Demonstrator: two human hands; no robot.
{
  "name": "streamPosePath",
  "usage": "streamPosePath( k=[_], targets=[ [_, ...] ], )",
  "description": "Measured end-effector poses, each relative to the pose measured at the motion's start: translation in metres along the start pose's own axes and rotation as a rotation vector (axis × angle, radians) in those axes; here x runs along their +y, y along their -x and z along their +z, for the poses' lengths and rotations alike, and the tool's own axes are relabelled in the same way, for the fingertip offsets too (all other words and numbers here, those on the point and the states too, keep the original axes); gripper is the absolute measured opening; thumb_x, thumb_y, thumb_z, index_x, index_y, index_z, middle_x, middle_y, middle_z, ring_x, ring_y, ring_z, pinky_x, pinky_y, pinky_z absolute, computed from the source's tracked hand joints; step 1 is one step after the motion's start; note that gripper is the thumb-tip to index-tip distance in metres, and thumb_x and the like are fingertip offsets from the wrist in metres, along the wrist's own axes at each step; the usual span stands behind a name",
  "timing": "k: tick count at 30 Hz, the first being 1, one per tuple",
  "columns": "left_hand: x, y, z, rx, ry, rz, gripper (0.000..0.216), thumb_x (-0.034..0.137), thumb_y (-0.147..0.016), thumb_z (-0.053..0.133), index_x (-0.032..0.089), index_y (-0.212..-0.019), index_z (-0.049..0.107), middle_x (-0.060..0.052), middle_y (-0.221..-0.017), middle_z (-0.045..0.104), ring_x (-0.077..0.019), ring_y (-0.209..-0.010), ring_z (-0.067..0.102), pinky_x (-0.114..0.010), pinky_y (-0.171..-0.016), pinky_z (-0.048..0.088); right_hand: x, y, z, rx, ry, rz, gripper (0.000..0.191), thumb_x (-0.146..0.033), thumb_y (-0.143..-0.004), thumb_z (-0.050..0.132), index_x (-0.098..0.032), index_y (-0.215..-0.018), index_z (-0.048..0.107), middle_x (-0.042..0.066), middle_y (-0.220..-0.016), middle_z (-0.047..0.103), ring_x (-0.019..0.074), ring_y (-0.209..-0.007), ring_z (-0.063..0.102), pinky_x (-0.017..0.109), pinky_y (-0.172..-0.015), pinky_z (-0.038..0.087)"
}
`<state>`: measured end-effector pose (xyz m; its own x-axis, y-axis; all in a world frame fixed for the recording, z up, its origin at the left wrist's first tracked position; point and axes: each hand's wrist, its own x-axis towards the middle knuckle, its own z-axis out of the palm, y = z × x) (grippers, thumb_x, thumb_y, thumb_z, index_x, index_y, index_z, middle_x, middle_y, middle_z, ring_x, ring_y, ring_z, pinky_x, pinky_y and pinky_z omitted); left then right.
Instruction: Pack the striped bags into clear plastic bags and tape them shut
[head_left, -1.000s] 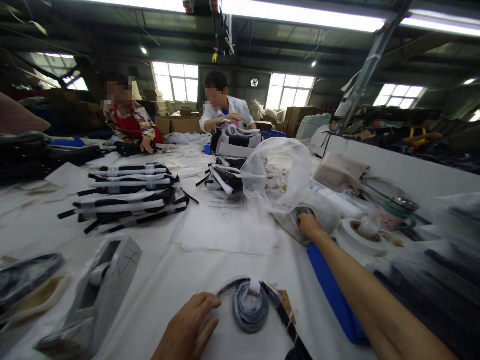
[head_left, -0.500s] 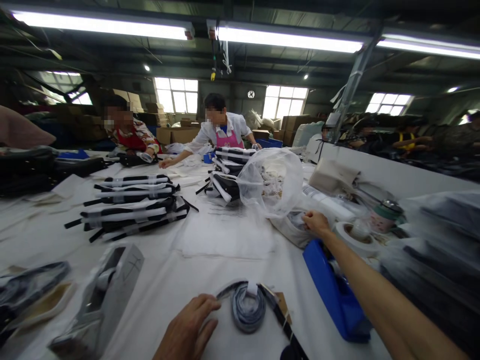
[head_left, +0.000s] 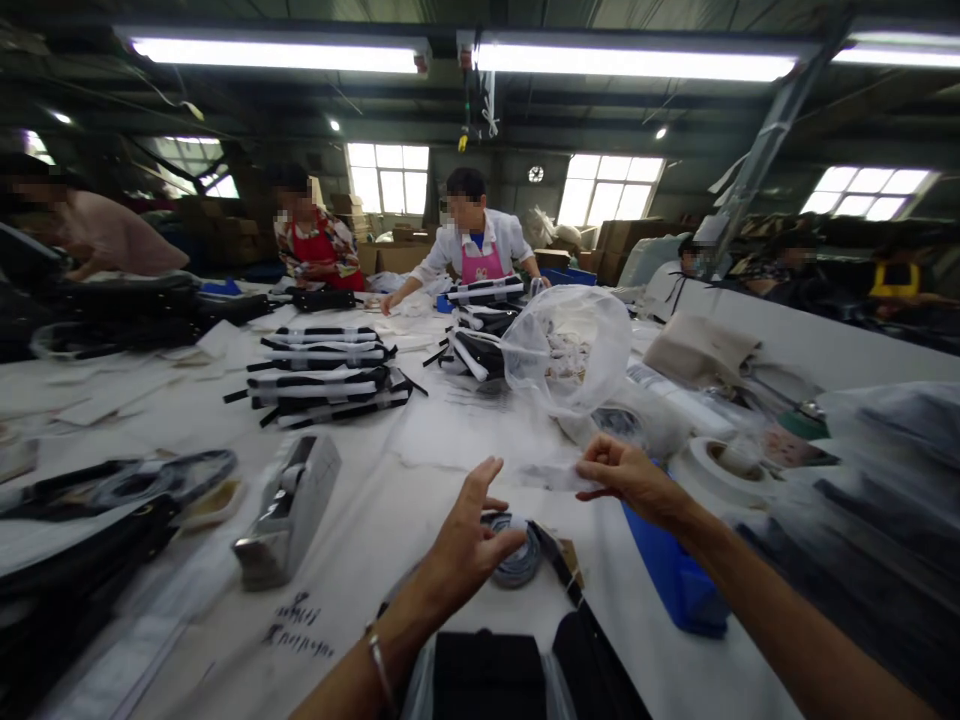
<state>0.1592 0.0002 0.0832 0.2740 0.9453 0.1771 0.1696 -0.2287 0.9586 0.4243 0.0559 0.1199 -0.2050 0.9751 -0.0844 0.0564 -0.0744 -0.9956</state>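
My right hand (head_left: 634,480) pinches the edge of a small clear plastic bag (head_left: 551,477), which trails to its left above the table. My left hand (head_left: 465,540) holds nothing; its fingers are apart, facing that bag. Beneath the left hand lies a coiled grey-blue strap (head_left: 520,562), partly covered by it. A black bag (head_left: 487,672) sits at the bottom edge between my forearms, with a black strap running up its right side to a brown tag (head_left: 571,562). Behind my right hand, a white sack (head_left: 581,430) stands with its mouth open.
A grey tape dispenser (head_left: 291,515) stands at left, a blue one (head_left: 675,570) under my right forearm. Stacked black bags (head_left: 326,375), a large clear bag (head_left: 566,350) and tape rolls (head_left: 727,470) lie farther back. A co-worker (head_left: 476,240) reaches across the far side.
My right hand has left the white sack and come toward me with the clear plastic bag. My left hand has risen over the coiled strap. The view has turned left, showing more black bag.
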Motion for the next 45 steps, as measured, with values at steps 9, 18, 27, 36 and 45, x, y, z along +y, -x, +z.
streamPosePath(
  k=[9,18,27,36,45],
  targets=[
    [-0.014,0.019,0.01,-0.087,0.245,-0.261,0.029,0.045,-0.078,0.062,0.016,-0.076,0.057,0.001,-0.058,0.059,-0.0098,-0.045,0.055,-0.021,-0.044,0.045,0.019,0.041,0.06,-0.078,0.06,0.044,0.048,-0.048,-0.062,0.081,-0.015,-0.092,0.064,-0.003,-0.066,0.059,0.0102,-0.055,0.055,0.025,-0.054,0.047],
    [-0.023,0.069,-0.032,0.053,0.065,-0.291,0.029,0.046,-0.078,0.059,0.019,-0.074,0.051,0.005,-0.055,0.053,-0.0105,-0.045,0.052,-0.021,-0.044,0.041,0.049,0.066,0.075,-0.166,0.021,0.148,0.037,-0.043,-0.063,0.079,-0.015,-0.081,0.065,-0.005,-0.059,0.053,0.008,-0.05,0.045,0.023,-0.05,0.037],
    [-0.043,0.114,-0.093,0.353,-0.232,-0.256,0.023,0.041,-0.079,0.057,0.019,-0.072,0.057,0.002,-0.067,0.056,-0.0157,-0.068,0.054,-0.027,-0.067,0.041,0.072,0.08,0.099,-0.326,0.589,0.116,0.02,-0.03,-0.068,0.07,-0.017,-0.083,0.072,-0.002,-0.064,0.056,0.015,-0.064,0.052,0.027,-0.061,0.039],
    [-0.03,0.152,-0.074,0.012,-0.12,-0.492,0.039,0.054,-0.081,0.053,0.015,-0.081,0.062,0.006,-0.055,0.046,-0.0088,-0.042,0.039,-0.021,-0.039,0.027,0.078,0.117,0.152,-0.367,0.94,-0.324,0.027,-0.003,-0.07,0.046,-0.019,-0.086,0.059,0.004,-0.09,0.061,0.017,-0.082,0.056,0.027,-0.076,0.043],
    [0.007,0.177,-0.064,-0.307,0.081,-0.767,0.055,0.043,-0.082,0.054,0.012,-0.128,0.051,0.01,-0.041,0.045,-0.01,-0.033,0.044,-0.016,-0.034,0.032,0.057,0.124,0.172,-0.487,0.92,-0.138,0.049,-0.002,-0.07,0.046,-0.024,-0.106,0.07,0.005,-0.105,0.067,0.0186,-0.095,0.063,0.027,-0.082,0.045]
  ],
)
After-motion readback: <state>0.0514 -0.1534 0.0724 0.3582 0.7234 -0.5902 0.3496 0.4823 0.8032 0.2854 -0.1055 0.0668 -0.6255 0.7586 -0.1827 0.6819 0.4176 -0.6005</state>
